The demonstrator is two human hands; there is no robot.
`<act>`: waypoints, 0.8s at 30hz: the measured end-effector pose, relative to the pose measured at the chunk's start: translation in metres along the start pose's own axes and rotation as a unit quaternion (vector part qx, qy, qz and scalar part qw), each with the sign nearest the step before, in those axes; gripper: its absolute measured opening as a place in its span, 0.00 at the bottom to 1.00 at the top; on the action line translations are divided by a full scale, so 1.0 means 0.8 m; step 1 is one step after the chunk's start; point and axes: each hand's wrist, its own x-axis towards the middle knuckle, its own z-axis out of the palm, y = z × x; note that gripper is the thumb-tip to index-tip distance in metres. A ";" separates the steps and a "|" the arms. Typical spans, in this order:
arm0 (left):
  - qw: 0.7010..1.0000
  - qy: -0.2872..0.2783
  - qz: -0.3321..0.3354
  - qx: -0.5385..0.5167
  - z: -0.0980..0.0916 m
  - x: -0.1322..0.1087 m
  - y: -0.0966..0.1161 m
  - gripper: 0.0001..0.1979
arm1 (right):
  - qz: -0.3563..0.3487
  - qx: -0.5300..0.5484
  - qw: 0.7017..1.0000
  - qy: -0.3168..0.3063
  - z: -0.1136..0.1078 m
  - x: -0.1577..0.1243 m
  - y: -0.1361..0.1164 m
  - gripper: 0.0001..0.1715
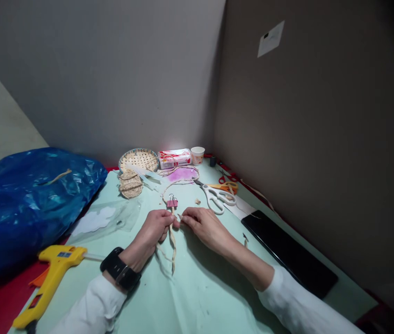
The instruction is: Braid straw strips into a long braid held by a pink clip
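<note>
A pink binder clip (pixel 172 203) grips the top of some pale, twisted fibre strands (pixel 173 246). My left hand (pixel 157 224) pinches these strands just below the clip, and their loose ends hang down toward me. Slightly to the right, my right hand (pixel 202 223) is closed in a pinch, with a short pale tip of fibre strand showing at the fingertips. The two hands are close but apart. From the clip a thin braided cord (pixel 164 192) curves away toward the back.
White-handled scissors (pixel 216 197) lie beyond my right hand, near a black flat object (pixel 289 253). At left are a yellow glue gun (pixel 53 278) and a blue plastic bag (pixel 37 204). A woven basket (pixel 138 160), woven piece (pixel 130 184) and paper cup (pixel 197 156) stand behind.
</note>
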 end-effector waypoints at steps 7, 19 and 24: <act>1.000 -0.005 -0.003 -0.015 0.000 0.002 -0.003 0.09 | 0.010 0.118 0.993 -0.024 0.010 0.010 0.012 0.12; 0.998 -0.055 -0.003 -0.037 -0.008 0.003 -0.004 0.10 | 0.004 0.018 0.999 -0.045 0.003 0.010 0.005 0.07; 0.996 -0.071 -0.009 -0.045 -0.010 0.004 -0.004 0.10 | 0.025 -0.010 0.998 -0.055 0.005 0.013 0.000 0.07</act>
